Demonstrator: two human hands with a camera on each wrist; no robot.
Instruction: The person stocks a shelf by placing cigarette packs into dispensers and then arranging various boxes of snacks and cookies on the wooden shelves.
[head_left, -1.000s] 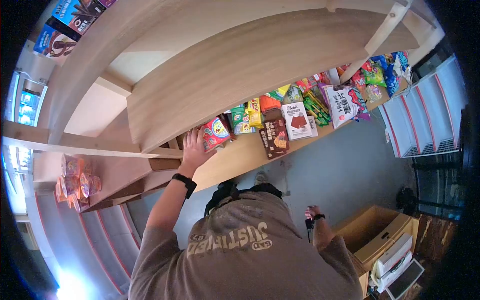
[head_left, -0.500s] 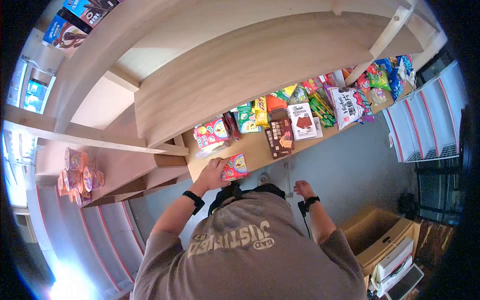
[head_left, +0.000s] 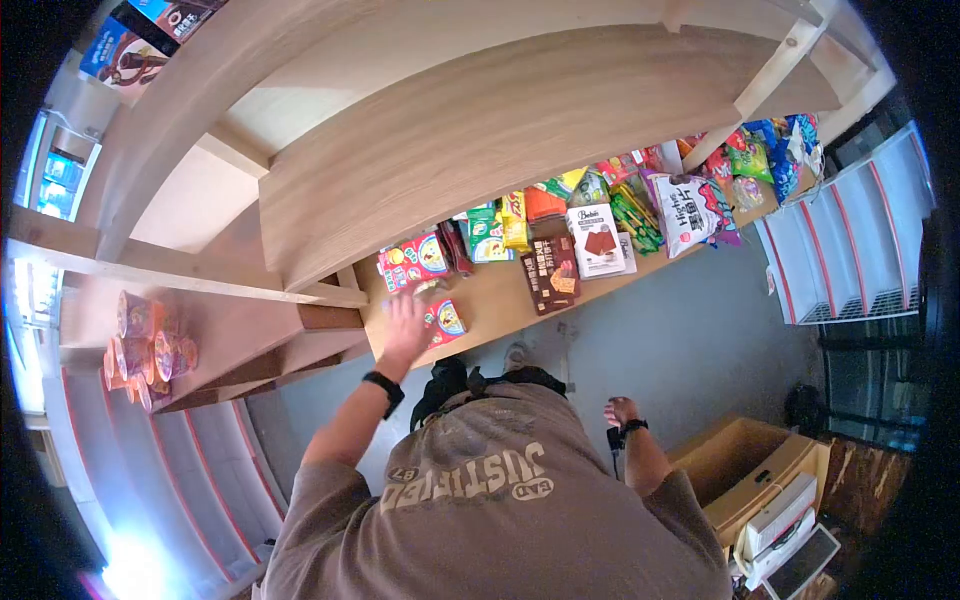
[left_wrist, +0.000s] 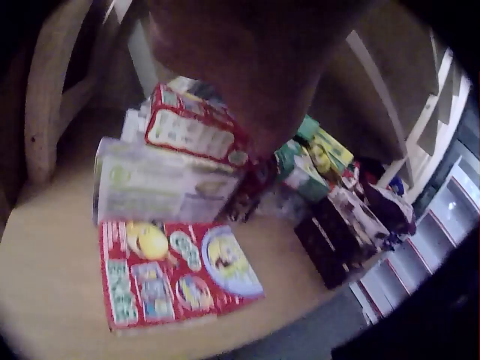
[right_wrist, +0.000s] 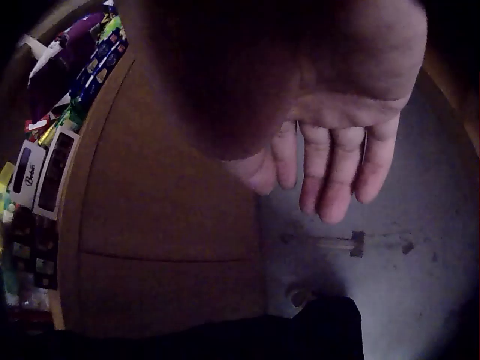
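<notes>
My left hand [head_left: 405, 325] is blurred over the counter's left end, fingers pointing toward the boxes at the back. In the left wrist view this hand [left_wrist: 255, 75] is dark and its fingertips are hidden. Beside it, a red box with cartoon pictures [head_left: 446, 322] lies flat near the counter's front edge. Behind it in the left wrist view stand a pale box [left_wrist: 165, 184] and another red box [left_wrist: 191, 135] above that. My right hand [head_left: 621, 410] hangs away from the counter, its fingers [right_wrist: 337, 165] loose and holding nothing.
Dark brown biscuit boxes [head_left: 550, 275], a white box [head_left: 598, 240] and several snack bags [head_left: 690, 212] line the counter [head_left: 480, 322]. A wooden shelf [head_left: 500, 140] overhangs it. At right stands an open cardboard box [head_left: 760, 465]; wrapped cups [head_left: 145, 345] stand at left.
My left hand, earlier on the boxes, brought a red box to the counter's front edge, let go of it there and moved back toward the other boxes. The right hand swung up and down again.
</notes>
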